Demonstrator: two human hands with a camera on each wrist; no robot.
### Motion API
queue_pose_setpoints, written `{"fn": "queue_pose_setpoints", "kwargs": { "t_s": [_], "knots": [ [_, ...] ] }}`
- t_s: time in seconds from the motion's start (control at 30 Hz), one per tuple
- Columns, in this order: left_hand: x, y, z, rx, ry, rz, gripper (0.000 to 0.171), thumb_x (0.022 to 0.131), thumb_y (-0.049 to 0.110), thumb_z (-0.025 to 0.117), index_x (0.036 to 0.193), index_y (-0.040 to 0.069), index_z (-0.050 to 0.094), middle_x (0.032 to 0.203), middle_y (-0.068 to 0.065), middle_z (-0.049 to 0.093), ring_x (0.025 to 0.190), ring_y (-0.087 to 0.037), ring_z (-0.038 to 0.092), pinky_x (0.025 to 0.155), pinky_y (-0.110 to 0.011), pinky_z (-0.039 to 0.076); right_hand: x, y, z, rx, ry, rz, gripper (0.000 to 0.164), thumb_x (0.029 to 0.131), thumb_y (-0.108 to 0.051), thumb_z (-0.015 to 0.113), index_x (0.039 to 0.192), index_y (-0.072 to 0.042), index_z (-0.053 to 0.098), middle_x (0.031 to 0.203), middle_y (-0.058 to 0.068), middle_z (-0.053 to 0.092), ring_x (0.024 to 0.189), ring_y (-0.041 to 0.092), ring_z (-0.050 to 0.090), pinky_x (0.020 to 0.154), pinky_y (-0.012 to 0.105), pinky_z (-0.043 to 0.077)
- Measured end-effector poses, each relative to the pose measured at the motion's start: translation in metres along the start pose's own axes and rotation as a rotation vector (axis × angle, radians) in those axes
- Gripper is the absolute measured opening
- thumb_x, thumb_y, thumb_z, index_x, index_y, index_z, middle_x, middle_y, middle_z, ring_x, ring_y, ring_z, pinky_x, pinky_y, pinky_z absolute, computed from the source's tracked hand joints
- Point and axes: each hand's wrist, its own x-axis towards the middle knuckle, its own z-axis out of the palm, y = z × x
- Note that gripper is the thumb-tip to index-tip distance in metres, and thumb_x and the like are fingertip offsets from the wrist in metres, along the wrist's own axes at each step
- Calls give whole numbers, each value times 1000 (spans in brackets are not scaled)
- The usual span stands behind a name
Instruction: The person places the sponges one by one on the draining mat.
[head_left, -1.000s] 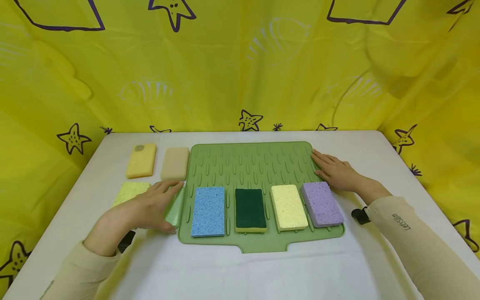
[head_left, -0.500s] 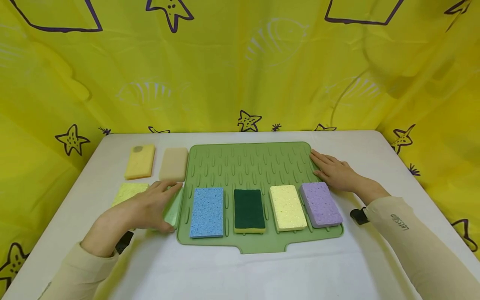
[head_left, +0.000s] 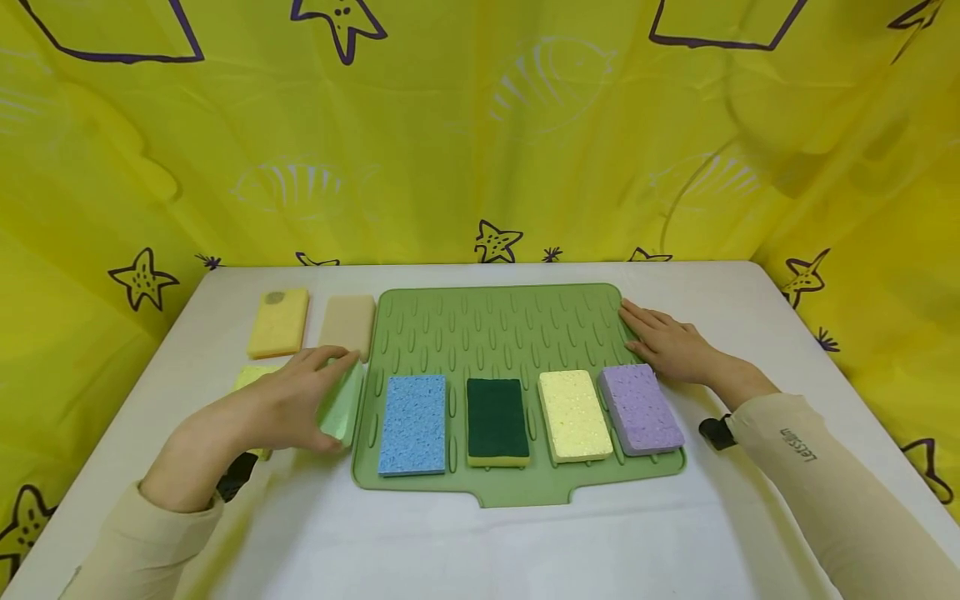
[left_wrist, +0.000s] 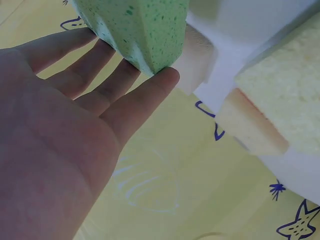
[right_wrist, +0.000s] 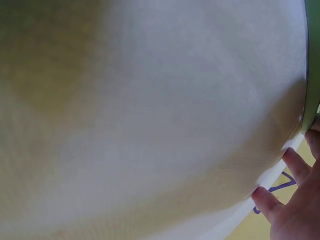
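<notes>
My left hand (head_left: 281,407) holds a speckled light green sponge (head_left: 344,406) between thumb and fingers, beside the left edge of a green ribbed drying mat (head_left: 491,321). The sponge is tilted; in the left wrist view the fingertips press against one end of this sponge (left_wrist: 142,30). My right hand (head_left: 671,346) rests with extended fingers at the right edge of the mat, just behind a purple sponge (head_left: 642,410). Along the front of the mat also lie a blue sponge (head_left: 413,425), a dark green scouring sponge (head_left: 498,422) and a pale yellow sponge (head_left: 575,416).
Left of the mat lie a beige sponge (head_left: 348,323) and a yellow sponge (head_left: 280,323) with a grey spot. A lime sponge (head_left: 251,377) is partly hidden behind my left hand. A yellow patterned curtain (head_left: 450,150) surrounds the white table (head_left: 480,554).
My left hand has lifted and tilted the light green sponge, drawing back slightly left and uncovering more of it. The right hand and the sponges on the mat stay put.
</notes>
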Motion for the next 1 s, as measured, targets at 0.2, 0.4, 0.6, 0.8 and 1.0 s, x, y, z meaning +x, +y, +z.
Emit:
{"fn": "queue_pose_setpoints", "kwargs": {
  "t_s": [0.2, 0.4, 0.6, 0.8, 1.0],
  "knots": [
    [2, 4, -8, -10, 15, 28, 105, 69, 34, 86, 153, 2, 31, 152, -21, 36, 136, -45, 38, 99, -59, 47, 0, 2, 1, -2, 8, -2, 60, 106, -28, 43, 156, 0, 23, 163, 20, 20, 142, 46, 29, 96, 71, 36],
    [12, 12, -18, -11, 45, 33, 105, 72, 33, 83, 155, 0, 27, 153, -21, 32, 138, -43, 35, 103, -58, 45, -2, 3, 1, 2, 5, 9, 61, 107, -30, 41, 156, 0, 23, 163, 20, 20, 142, 45, 28, 96, 70, 36],
    [28, 20, -21, -14, 119, 80, 106, 75, 35, 82, 157, 4, 22, 158, -19, 27, 145, -38, 28, 112, -57, 38, -3, 3, 2, 9, 6, 13, 60, 107, -29, 41, 156, 0, 23, 163, 20, 19, 142, 46, 28, 96, 70, 36],
    [47, 27, -21, -10, 153, 147, 100, 77, 37, 81, 157, 12, 27, 163, -16, 21, 148, -40, 22, 113, -60, 34, -2, 3, 2, 21, 5, 17, 61, 107, -28, 42, 157, 0, 22, 164, 20, 18, 143, 45, 27, 97, 70, 34],
    [57, 33, -24, -1, 147, 185, 78, 80, 36, 78, 147, 21, 43, 164, -16, 18, 149, -42, 22, 109, -63, 38, 0, 4, 4, 13, 12, 12, 61, 107, -29, 42, 157, -1, 22, 164, 19, 18, 143, 45, 27, 97, 70, 35]
  ]
}}
